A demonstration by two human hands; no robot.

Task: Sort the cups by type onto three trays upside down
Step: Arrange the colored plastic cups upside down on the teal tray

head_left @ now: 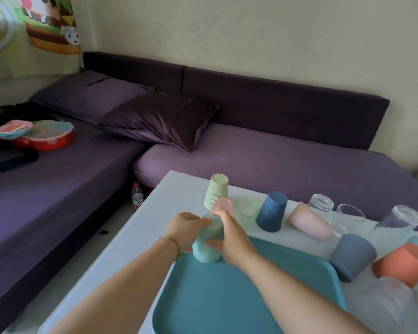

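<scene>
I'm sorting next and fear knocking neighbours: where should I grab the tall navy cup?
Likely round its narrow upturned base, from above: the tall navy cup stands upside down, tapering upward, with a pale green cup and a tilted pink cup close beside it.

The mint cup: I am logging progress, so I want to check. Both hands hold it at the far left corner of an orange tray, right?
Not quite: the tray is teal, not orange, as the head view shows. The rest stands: the left hand and the right hand both hold the mint cup at its far left corner.
</scene>
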